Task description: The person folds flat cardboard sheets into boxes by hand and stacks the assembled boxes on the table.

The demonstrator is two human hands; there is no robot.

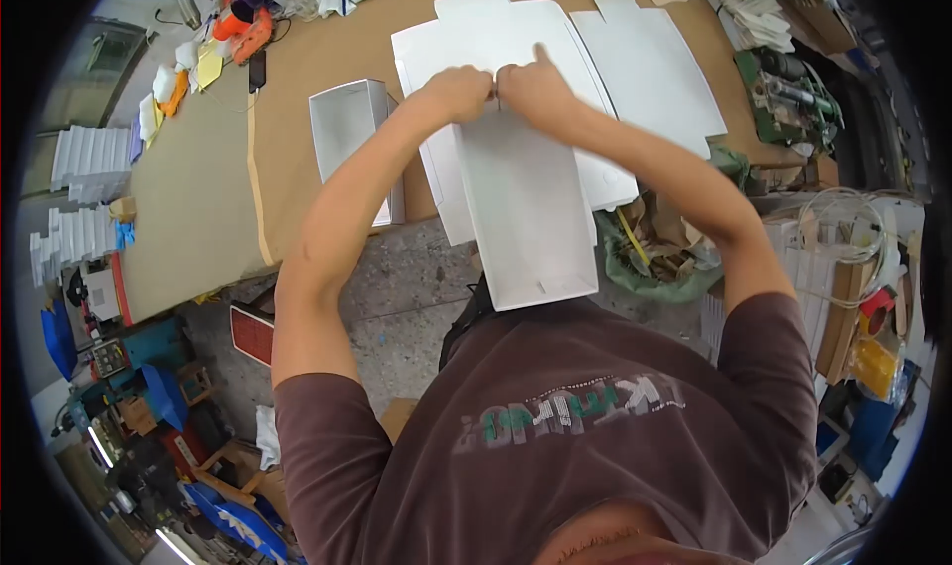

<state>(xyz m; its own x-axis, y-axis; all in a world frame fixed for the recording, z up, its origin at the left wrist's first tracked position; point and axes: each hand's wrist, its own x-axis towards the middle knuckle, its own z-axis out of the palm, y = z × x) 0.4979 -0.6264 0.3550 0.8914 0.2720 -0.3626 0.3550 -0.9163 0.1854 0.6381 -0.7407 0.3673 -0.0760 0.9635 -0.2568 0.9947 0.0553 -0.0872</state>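
A long white open cardboard box [526, 208] points toward my body, its near end close to my shirt. My left hand [458, 94] is closed on the box's far end, at the left side. Right beside it, my right hand [535, 94] grips the same end, one finger or thumb sticking up. The fingertips of both hands meet there and are partly hidden. Beneath the box and beyond it lie flat white cardboard blanks [476, 35]. Left of my left forearm stands another white open box [347, 124], partly covered by that arm.
More flat white blanks [650, 59] lie to the right on the brown table [198, 218]. An orange tool [256, 38] and a dark phone-like object [258, 71] are at the back left. A green sack [664, 282] with scraps stands below the table's right edge.
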